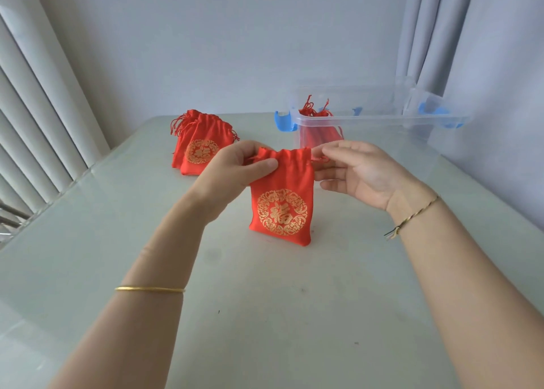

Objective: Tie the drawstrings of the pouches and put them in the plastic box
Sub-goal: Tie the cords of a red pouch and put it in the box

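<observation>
Two hands are holding a red pouch point(281, 209) at frame centre, left hand point(232, 167) fingers point(263, 164) pinching its gathered top-left edge, right hand point(365, 176) fingers point(331, 148) pinching the drawstring point(320, 159) at top-right.

Red pouch point(281, 200) — gold round emblem; clear plastic box point(368, 117) — blue clips; pale green table point(265, 300).

Red cloth pouch point(281, 209) with satin sheen and metallic gold print between left hand point(235, 164) and right hand point(362, 173), clear glossy plastic box point(368, 119) with blue plastic clips point(284, 122) beyond right hand, smooth faintly reflective surface point(265, 300) beneath, shiny gold metal bangle point(150, 289) behind left hand
</observation>
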A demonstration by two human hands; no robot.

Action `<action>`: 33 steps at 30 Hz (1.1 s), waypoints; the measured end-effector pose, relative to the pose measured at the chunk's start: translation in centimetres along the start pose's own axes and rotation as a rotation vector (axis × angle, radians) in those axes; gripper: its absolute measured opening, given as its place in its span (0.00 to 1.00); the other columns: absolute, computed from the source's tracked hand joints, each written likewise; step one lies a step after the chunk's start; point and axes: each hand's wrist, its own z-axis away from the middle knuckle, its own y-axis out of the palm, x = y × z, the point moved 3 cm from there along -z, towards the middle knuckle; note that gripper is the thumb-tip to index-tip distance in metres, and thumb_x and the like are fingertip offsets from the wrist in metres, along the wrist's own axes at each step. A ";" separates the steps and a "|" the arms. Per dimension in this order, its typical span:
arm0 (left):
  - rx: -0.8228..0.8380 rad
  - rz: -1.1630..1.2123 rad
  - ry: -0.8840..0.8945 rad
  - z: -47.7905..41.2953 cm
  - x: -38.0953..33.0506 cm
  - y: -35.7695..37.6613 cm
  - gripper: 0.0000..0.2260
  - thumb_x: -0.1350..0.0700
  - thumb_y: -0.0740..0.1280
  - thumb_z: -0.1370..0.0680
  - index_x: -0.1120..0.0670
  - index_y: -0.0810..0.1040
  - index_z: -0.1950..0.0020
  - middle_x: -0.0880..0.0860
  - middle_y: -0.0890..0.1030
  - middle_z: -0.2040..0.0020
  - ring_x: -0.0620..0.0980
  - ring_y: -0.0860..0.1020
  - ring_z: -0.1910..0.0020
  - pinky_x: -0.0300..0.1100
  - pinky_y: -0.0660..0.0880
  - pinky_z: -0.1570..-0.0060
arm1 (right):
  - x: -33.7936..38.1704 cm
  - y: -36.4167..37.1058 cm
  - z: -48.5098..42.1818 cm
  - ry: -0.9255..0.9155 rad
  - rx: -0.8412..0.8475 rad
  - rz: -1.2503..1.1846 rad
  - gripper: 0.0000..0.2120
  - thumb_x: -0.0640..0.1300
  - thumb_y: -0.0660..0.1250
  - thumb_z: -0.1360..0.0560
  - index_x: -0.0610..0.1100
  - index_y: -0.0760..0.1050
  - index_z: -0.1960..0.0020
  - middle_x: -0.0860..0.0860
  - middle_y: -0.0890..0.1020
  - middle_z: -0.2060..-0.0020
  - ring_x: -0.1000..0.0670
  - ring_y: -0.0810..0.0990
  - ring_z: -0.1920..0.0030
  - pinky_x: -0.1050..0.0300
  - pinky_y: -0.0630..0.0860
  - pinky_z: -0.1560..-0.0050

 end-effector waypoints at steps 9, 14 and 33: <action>-0.097 -0.355 0.065 0.3 -1.0 -1.3 0.02 0.57 0.67 0.23 0.50 0.78 0.52 0.49 0.74 0.62 0.42 0.70 0.65 0.33 0.68 0.64 | 1.0 -0.7 0.6 -0.117 -0.170 0.505 0.10 0.30 0.61 0.25 0.43 0.73 0.59 0.40 0.82 0.58 0.50 0.81 0.66 0.60 0.77 0.66; -0.137 -0.440 0.074 0.4 -1.0 -2.1 0.08 0.61 0.63 0.22 0.51 0.81 0.53 0.43 0.72 0.71 0.40 0.65 0.75 0.31 0.61 0.73 | 1.2 -1.2 0.6 -0.210 -0.327 0.736 0.08 0.34 0.65 0.27 0.44 0.73 0.62 0.46 0.80 0.68 0.49 0.80 0.70 0.63 0.73 0.72; -0.363 0.298 -0.256 0.7 0.7 -5.0 0.18 0.47 0.64 0.22 0.51 0.69 0.71 0.46 0.66 0.74 0.43 0.60 0.77 0.34 0.59 0.75 | 1.0 -2.2 1.4 0.083 -0.077 -0.158 0.12 0.50 0.63 0.30 0.45 0.68 0.69 0.53 0.69 0.78 0.58 0.62 0.83 0.68 0.59 0.81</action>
